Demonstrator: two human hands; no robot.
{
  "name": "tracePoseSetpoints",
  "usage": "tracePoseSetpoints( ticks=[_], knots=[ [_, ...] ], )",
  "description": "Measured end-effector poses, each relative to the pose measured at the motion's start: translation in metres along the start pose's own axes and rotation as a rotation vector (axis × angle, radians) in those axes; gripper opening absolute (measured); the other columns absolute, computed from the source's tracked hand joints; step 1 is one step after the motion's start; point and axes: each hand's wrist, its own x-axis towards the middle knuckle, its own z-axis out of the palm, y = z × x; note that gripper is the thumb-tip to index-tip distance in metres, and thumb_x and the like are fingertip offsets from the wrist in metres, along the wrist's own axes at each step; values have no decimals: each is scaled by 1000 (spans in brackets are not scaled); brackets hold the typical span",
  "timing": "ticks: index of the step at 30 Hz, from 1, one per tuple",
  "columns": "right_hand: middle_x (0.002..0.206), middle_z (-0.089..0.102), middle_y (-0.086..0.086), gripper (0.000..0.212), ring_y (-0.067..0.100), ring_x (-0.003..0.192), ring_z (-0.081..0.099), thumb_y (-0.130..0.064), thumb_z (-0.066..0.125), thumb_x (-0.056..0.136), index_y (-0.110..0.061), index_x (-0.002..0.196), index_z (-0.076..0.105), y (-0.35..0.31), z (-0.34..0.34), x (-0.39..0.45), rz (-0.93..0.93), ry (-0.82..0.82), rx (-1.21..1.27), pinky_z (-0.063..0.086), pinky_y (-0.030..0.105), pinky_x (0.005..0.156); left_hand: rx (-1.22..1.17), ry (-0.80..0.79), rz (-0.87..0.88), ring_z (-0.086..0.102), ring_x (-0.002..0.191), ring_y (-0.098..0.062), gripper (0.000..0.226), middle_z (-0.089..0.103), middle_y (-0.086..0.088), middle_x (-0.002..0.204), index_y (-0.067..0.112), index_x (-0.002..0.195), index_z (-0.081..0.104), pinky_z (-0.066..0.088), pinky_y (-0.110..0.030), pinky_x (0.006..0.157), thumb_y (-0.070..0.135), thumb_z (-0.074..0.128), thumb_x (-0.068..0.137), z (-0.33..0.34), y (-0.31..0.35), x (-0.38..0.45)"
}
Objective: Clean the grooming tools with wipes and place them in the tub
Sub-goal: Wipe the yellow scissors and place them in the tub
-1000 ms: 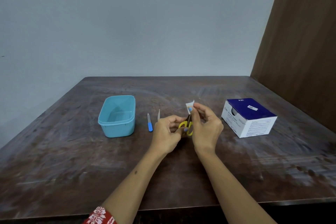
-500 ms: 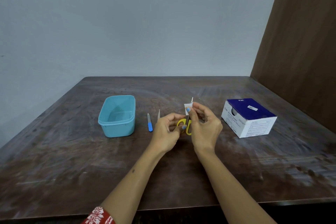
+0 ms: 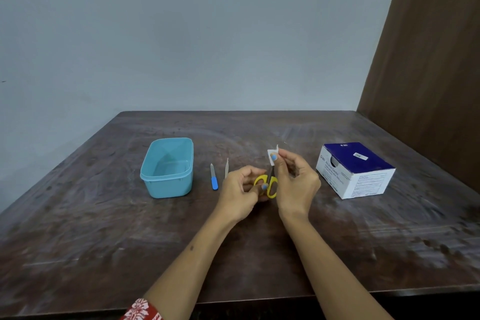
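My left hand (image 3: pixel 241 193) grips the yellow handles of small scissors (image 3: pixel 271 186), blades pointing up and away. Pinched in my right hand (image 3: pixel 294 182) is a small white wipe (image 3: pixel 271 157), folded around the upper part of the blades; the blade tips are hidden by it. A light blue tub (image 3: pixel 168 167) stands empty to the left. Between the tub and my hands lie a nail file with a blue handle (image 3: pixel 213 180) and a slim metal tool (image 3: pixel 226 169), partly hidden behind my left hand.
A blue and white box of alcohol swabs (image 3: pixel 354 170) stands on the right of the dark wooden table (image 3: pixel 104 241). A brown wooden panel (image 3: pixel 428 73) rises along the right side. A grey wall stands behind the table.
The wipe in my right hand has slid slightly up and down along the scissor blades. The tub, file, metal tool and box have not moved.
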Motion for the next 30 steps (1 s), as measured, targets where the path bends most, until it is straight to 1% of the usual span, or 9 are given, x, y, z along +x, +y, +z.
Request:
tracePoseSetpoints(
  ticks=[3, 9, 11, 15, 18, 21, 24, 27, 30],
  knots=[
    [78, 67, -18, 13, -2, 75, 66, -13, 71, 81, -25, 87, 71, 2, 1, -1, 12, -34, -12, 52, 16, 67, 32, 48, 29, 69, 86, -19, 25, 70, -8, 90, 16, 94, 64, 59, -37, 74, -6, 57, 86, -3, -1, 2],
    [82, 69, -13, 15, 4, 80, 67, -14, 70, 83, -28, 88, 68, 3, -2, 3, 35, 48, 5, 54, 22, 69, -7, -92, -41, 68, 73, -10, 22, 68, -2, 81, 11, 96, 62, 59, -28, 66, -7, 58, 85, -2, 4, -1],
    [81, 70, -11, 16, 3, 77, 67, -14, 70, 82, -29, 87, 68, 1, -2, 2, 28, 25, 13, 53, 18, 67, -2, -49, -17, 68, 72, -7, 23, 68, -1, 81, 12, 96, 63, 58, -24, 64, -7, 58, 85, -3, 4, 0],
    [73, 66, -18, 16, -4, 70, 65, -10, 72, 80, -24, 85, 70, 1, -1, 0, -11, -44, -19, 49, 10, 63, 61, 81, 60, 69, 77, -6, 25, 71, 2, 84, 11, 100, 66, 55, -19, 67, -7, 59, 84, -4, 1, 3],
    [73, 68, -14, 11, -1, 71, 65, -6, 72, 80, -15, 86, 74, 5, 0, -2, -80, -112, -91, 49, 10, 64, 0, 138, 61, 69, 78, -9, 27, 71, 1, 86, 10, 102, 66, 57, -22, 68, -9, 57, 85, -5, 3, 2],
    [79, 71, -7, 14, 3, 75, 66, -5, 71, 79, -15, 88, 75, 10, 2, -4, -120, -180, -151, 53, 17, 68, -53, 163, 65, 70, 77, -10, 28, 71, -2, 87, 6, 107, 65, 59, -26, 69, -10, 56, 85, -7, 5, 3],
    [81, 69, -7, 14, 5, 77, 65, -8, 72, 79, -19, 87, 75, 11, 2, -3, -126, -148, -175, 54, 25, 72, -77, 126, 44, 70, 74, -8, 29, 70, -3, 87, 2, 109, 64, 58, -23, 65, -10, 57, 84, -7, 4, 3],
    [81, 67, -9, 9, 5, 77, 64, -13, 71, 80, -19, 87, 74, 9, 0, -3, -123, -80, -151, 53, 24, 71, -84, 64, 34, 69, 72, -5, 29, 70, -5, 86, 0, 110, 63, 55, -18, 61, -11, 57, 84, -5, 4, 1],
    [82, 67, -10, 10, 4, 78, 64, -13, 70, 81, -18, 89, 74, 8, 1, -4, -114, -125, -171, 53, 25, 72, -109, 100, 56, 70, 74, -6, 30, 70, -4, 87, 1, 111, 63, 57, -20, 64, -11, 56, 85, -5, 4, 2]
  ],
)
